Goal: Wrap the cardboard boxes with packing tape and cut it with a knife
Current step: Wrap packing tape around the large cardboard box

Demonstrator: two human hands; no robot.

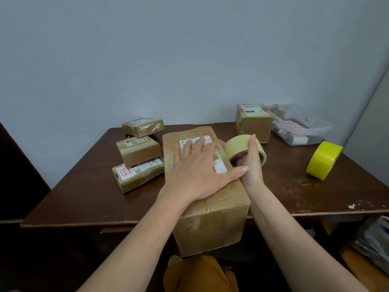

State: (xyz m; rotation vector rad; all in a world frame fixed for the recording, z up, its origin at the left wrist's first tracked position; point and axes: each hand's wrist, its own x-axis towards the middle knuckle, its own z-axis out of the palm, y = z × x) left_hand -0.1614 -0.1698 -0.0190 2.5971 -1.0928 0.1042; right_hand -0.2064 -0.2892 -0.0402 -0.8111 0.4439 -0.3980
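The large cardboard box [207, 186] lies at the front middle of the bench [84, 186], its near end hanging over the bench edge toward the person. The left hand [197, 173] lies flat on the top of this box with fingers spread and straight, pressing it down rather than grasping. The right hand [251, 163] has its grip curled round the pale tape roll [245, 149], which is held against the box's right upper edge, beside the white shipping label [199, 142].

Judging by this, the taping of the large box looks to be at its start or in an early pass: I cannot tell whether a fresh strip already runs across the top, since the surface is blurred and shows only old, worn tape. No knife is visible anywhere, so the cut appears not yet done.

Left of the large box sits a stack of 3 small boxes [139, 157]; some glossy tape shows on the top one. Behind the large box to the right stands 1 cube box [253, 123], and further right a clear plastic bin [303, 127]. A bright yellow tape roll [324, 160] stands on edge well to the right of the large box.
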